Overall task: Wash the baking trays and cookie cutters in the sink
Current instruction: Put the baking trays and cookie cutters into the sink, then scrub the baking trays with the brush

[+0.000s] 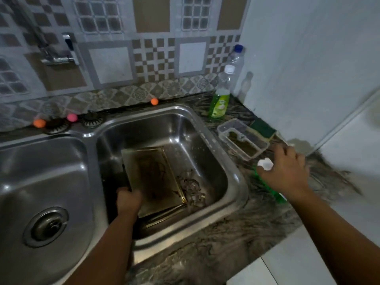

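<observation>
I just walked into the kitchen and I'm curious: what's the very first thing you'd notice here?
Probably the stained baking tray tilted in the right basin of the steel sink, with the left hand gripping its near corner and shiny cookie cutters piled beside it. On the counter to the right, the right hand lies over a green bottle with a white cap. Another green soap bottle stands behind the sink.

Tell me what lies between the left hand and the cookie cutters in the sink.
The baking tray does. The left hand grips the tray's near left corner, and the cookie cutters lie on the sink floor past the tray's right edge, so the tilted tray spans the gap between them.
</observation>
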